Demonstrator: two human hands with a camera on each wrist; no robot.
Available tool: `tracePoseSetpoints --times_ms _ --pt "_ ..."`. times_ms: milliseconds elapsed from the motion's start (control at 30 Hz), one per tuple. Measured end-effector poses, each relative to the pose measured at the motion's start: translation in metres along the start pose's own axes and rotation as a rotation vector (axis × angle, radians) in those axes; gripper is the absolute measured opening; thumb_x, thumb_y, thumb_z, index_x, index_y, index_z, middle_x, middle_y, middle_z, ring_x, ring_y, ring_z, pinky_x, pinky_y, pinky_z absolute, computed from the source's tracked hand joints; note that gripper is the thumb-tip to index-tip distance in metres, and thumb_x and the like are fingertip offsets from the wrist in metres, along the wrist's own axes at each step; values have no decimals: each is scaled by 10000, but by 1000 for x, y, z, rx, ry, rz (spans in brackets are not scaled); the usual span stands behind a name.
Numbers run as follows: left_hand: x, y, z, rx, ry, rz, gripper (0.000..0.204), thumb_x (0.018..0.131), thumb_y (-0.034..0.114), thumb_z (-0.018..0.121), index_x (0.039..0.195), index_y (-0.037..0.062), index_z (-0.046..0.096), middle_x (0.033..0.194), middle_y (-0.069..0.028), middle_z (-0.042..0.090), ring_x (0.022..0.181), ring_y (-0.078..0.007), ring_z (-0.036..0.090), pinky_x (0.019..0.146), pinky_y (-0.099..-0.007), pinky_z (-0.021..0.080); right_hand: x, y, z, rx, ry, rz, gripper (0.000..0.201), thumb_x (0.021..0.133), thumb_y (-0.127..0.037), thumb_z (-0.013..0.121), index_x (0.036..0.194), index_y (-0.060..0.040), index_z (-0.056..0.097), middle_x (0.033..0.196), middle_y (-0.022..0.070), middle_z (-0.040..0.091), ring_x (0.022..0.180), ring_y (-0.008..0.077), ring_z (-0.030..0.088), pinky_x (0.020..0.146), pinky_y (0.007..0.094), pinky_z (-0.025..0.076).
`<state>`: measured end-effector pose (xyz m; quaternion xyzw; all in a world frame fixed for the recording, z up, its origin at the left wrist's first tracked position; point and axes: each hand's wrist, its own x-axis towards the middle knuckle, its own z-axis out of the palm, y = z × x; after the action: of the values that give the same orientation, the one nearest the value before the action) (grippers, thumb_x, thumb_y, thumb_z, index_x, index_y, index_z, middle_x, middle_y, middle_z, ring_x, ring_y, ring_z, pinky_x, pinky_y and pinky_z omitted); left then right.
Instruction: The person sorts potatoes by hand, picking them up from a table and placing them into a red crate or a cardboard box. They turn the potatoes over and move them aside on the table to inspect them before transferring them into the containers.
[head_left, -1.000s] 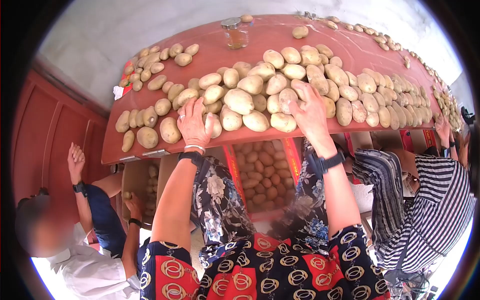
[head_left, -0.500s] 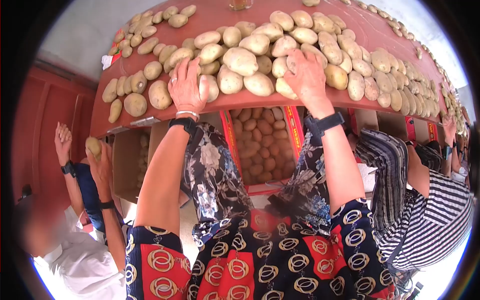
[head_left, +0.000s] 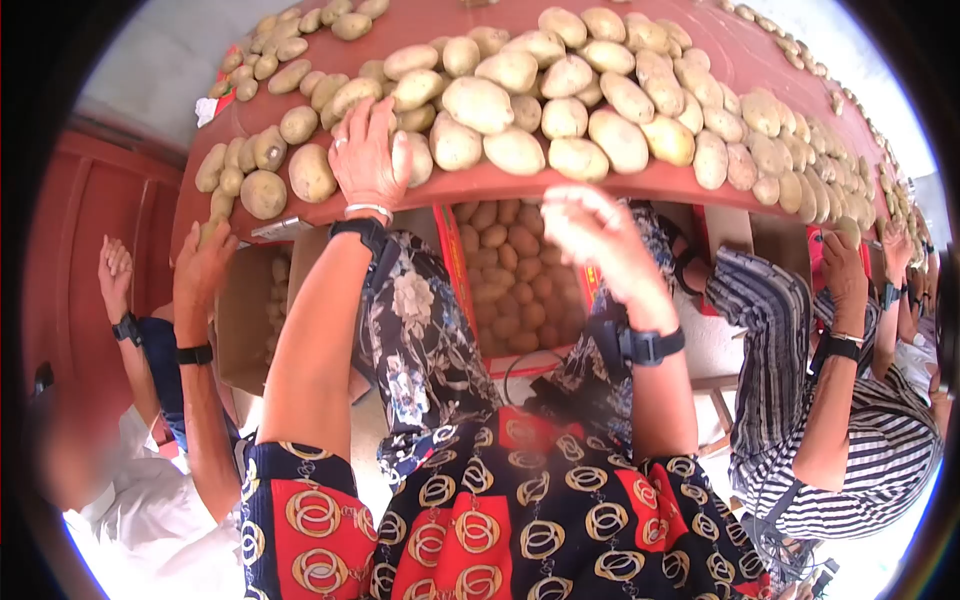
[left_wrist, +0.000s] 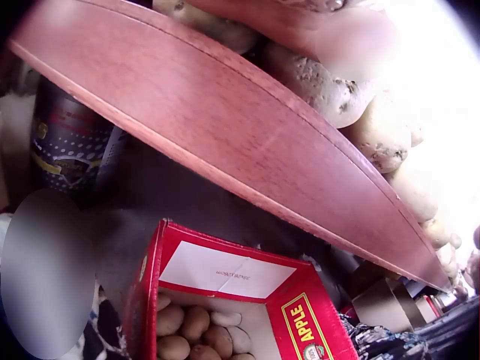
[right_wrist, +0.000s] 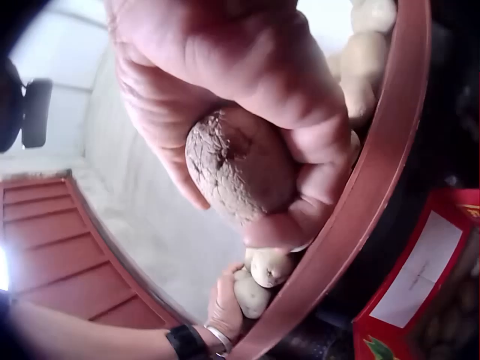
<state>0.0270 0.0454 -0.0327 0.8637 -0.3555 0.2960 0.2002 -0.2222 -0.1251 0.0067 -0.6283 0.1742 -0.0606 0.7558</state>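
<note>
My right hand (head_left: 600,235) is just off the table's front edge, above the open box. Its fingers curl round a potato (right_wrist: 240,165) with a rough, cracked patch of skin, seen plainly in the right wrist view. My left hand (head_left: 370,160) rests at the front of the potato pile, fingers extended and thumb against a potato (head_left: 415,160) near the edge. More pale potatoes (head_left: 478,105) lie heaped beyond both hands on the red table (head_left: 450,192).
A red-trimmed box (left_wrist: 330,319) of potatoes stands below the table edge, between my knees. On the left, another person's hand (head_left: 203,270) is near the table edge beside a cardboard box (head_left: 240,340). To the right, a person in stripes raises a hand (head_left: 845,270).
My right hand has drawn back from the pile over the table edge with a potato. My left hand stays by the pile. The left neighbour's hand has risen from the box with a potato.
</note>
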Motion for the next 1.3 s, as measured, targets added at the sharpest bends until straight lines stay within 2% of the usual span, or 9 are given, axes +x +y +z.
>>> tracePoseSetpoints --times_ms 67,100,167,267,500,633,767,1033,1300 --pt "0 1 -2 -5 14 15 472 784 243 511 1245 145 536 1287 -119 499 1163 -339 472 960 -459 390 -3 10 2 -206 -117 42 331 858 -148 628 1164 -41 566 982 -20 611 870 41 539 715 222 465" --pt "1 2 -2 -18 23 18 472 782 241 512 1244 143 536 1286 -122 499 1168 -339 470 961 -462 389 -2 13 6 -320 -154 -75 314 836 -174 628 1117 -42 582 960 51 640 829 104 582 716 266 487" --pt "-1 -2 2 -15 18 1 477 780 244 515 1246 146 532 1291 -117 495 1184 -333 459 964 -465 385 -6 14 12 -415 -195 86 324 832 -189 620 1102 -15 580 980 108 656 898 178 616 801 311 481" --pt "-1 0 0 -7 -9 -15 492 767 251 525 1247 146 527 1298 -102 485 1199 -326 443 966 -466 377 -4 36 10 -685 -347 43 338 836 -250 602 1061 2 591 991 179 650 957 306 623 827 376 478" --pt "-1 2 -2 -55 -9 -33 507 760 323 543 1240 159 529 1315 -82 472 1222 -314 422 959 -476 353 12 17 21 -573 47 -271 311 808 -124 646 1102 -49 579 949 142 638 854 226 623 727 339 510" --pt "-2 1 1 -57 6 -26 559 759 321 558 1276 124 483 1299 -98 483 1218 -302 431 954 -468 353 48 -35 30 -653 244 -492 334 790 -133 631 1104 -34 569 868 163 599 811 285 604 738 366 494" --pt "-1 -3 0 -101 25 -61 680 740 319 608 1313 31 383 1254 -170 498 1210 -313 442 939 -470 356 96 -58 44 -914 293 -797 399 756 -113 634 1139 -46 544 1064 163 568 1003 341 555 842 424 465" --pt "-2 2 -4 -165 32 -100 678 743 303 591 1321 7 397 1251 -212 478 1145 -384 455 963 -459 367 130 -24 62 -1308 333 -686 444 723 -89 652 1158 -84 563 1143 125 532 1080 313 493 813 423 478" --pt "2 -9 7 -21 49 4 522 772 293 549 1228 46 488 1213 -194 500 1102 -383 470 962 -448 372 143 -29 69 -1488 358 -821 185 791 -90 546 946 -60 642 931 172 590 928 338 547 663 416 518"
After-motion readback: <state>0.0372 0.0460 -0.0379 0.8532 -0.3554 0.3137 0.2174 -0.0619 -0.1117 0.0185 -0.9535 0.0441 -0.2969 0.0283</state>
